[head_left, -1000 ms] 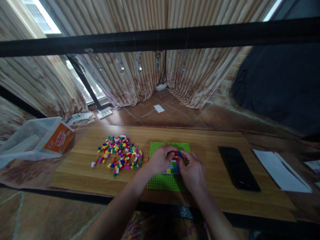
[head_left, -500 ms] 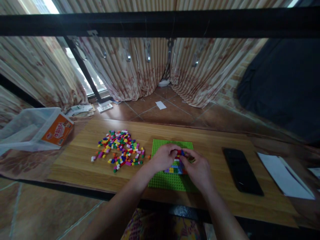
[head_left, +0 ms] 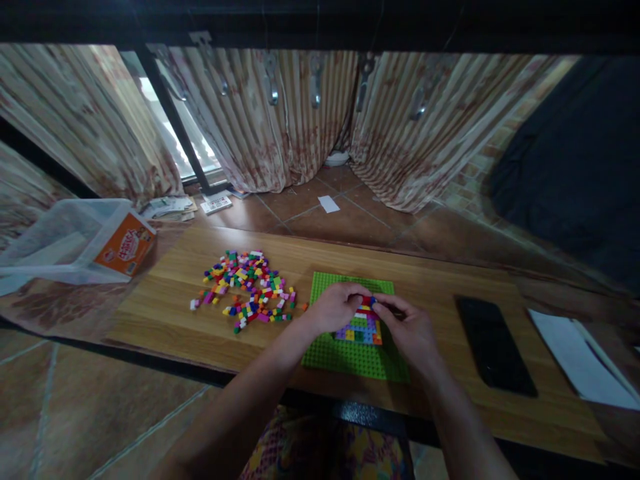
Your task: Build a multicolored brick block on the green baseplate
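A green studded baseplate lies on the wooden board, with a patch of colourful toy bricks built on its middle. At the far side of that patch, my left hand has its thumb and fingers closed on a red toy brick. My right hand comes in from the other side, its thumb and index finger pinched at a small blue toy brick beside the red one. Fingers partly hide both bricks, and the left hand covers part of the built patch.
Loose toy bricks are heaped to the left on the wooden board. A clear plastic box with an orange label stands beyond them. To the right lie a black phone and white paper with a pen-like stick.
The camera view has shifted, so everything sits a little further right. My right hand has drawn slightly back, showing more of the bricks, and both hands stay at the same far edge.
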{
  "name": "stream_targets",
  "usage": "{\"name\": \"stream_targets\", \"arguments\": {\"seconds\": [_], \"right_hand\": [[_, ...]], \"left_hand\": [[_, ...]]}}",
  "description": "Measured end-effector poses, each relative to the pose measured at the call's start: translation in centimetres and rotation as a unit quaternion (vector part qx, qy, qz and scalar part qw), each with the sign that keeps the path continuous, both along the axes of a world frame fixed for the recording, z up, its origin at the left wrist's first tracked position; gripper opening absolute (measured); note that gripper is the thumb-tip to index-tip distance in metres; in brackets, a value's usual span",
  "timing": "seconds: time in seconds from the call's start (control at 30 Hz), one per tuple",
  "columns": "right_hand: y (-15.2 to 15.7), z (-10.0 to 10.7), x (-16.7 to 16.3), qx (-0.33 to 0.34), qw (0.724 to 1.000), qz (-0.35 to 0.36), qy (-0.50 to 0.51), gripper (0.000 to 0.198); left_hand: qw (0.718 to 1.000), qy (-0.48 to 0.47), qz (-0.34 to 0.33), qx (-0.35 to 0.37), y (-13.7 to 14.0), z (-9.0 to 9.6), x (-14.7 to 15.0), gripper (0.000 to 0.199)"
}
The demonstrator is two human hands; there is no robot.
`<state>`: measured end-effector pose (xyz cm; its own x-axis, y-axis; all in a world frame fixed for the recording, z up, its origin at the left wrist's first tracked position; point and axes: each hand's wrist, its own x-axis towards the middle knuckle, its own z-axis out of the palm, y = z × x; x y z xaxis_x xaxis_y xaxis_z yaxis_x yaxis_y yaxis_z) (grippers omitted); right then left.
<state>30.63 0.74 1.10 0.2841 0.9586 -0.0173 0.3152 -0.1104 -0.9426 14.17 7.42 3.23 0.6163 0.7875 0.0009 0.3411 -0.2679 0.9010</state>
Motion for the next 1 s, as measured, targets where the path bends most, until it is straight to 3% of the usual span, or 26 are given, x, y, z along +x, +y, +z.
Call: {"name": "stream_targets", "arguments": {"seconds": [0.33,0.47,0.67,0.87,1.0], "right_hand": [[-0.2,0.5,-0.3,0.009,1.000,0.009,0.000,0.036],[-0.8,0.0,-0.2,0.007,1.000,0.012,0.006,0.044],[-3.8,-0.8,0.7,0.045,0.986,-0.149,-0.057,0.045],[-7.0,-0.7,1.1,0.019,0.976,-0.177,-0.122,0.040],[-7.7,-1.5,0.7,0.007,0.974,-0.180,-0.136,0.040]], "left_hand": [[0.999,0.028,0.000,0.041,-0.1,0.2,0.3,0.033],[0.989,0.017,0.080,0.120,-1.3,0.5,-0.5,0.031],[0.955,0.037,0.215,0.203,-6.0,-0.1,-6.5,0.028],[0.915,0.115,0.338,0.189,-8.6,-1.4,-13.8,0.015],[0.898,0.185,0.339,0.213,-8.1,-1.4,-15.5,0.018]]}}
